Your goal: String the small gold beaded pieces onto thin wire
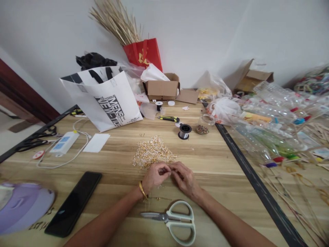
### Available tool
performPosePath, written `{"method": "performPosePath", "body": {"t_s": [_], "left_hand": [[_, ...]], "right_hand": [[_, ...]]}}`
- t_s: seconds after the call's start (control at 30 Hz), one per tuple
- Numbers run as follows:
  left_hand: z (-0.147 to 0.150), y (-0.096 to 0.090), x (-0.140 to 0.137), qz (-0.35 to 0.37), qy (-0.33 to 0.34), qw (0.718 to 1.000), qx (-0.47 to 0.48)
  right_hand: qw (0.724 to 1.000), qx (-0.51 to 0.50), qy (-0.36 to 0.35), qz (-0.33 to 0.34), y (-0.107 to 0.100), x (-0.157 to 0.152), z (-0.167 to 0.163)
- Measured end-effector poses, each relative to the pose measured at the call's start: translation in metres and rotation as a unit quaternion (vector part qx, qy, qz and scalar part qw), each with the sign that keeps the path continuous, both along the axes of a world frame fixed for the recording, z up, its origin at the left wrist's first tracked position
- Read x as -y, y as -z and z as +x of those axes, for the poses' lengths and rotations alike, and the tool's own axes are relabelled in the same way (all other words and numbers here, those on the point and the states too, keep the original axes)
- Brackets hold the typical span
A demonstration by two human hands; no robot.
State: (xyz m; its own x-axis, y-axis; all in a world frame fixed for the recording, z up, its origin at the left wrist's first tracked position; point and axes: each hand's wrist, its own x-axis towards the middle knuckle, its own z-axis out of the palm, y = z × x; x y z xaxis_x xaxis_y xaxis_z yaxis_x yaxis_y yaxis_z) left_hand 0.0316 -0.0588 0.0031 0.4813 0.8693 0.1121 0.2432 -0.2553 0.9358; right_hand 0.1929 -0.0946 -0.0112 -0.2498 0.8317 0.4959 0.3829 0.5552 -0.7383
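1. The counter's (214,164) black right edge (248,171) runs well apart from my right hand (185,178) – there's room on the wood between.
2. My left hand (156,174) meets it, fingers (178,168) pinched tip to tip; I cannot tell what they grasp.
3. Glossy gold-and-clear beads (154,151) form one loose heap just beyond my left hand, well in from the side edges.
4. One pair of smooth, pale-handled scissors (167,217) lies nearer me – one wire spool (183,132) and one round glass jar (203,128) stand past the heap.
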Motion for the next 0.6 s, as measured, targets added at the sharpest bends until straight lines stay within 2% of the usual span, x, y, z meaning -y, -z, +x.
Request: {"method": "performPosePath", "body": {"t_s": [0.23,0.6], "left_hand": [[-0.0017,0.0031,-0.0025,-0.092,-0.030,0.994,0.045],[-0.0019,0.0025,-0.0032,-0.089,-0.022,0.993,0.071]], "right_hand": [[0.999,-0.024,0.012,-0.030,-0.0017,-0.0002,0.0007],[0.998,-0.028,0.016,-0.053,-0.0029,-0.0013,0.0007]]}}
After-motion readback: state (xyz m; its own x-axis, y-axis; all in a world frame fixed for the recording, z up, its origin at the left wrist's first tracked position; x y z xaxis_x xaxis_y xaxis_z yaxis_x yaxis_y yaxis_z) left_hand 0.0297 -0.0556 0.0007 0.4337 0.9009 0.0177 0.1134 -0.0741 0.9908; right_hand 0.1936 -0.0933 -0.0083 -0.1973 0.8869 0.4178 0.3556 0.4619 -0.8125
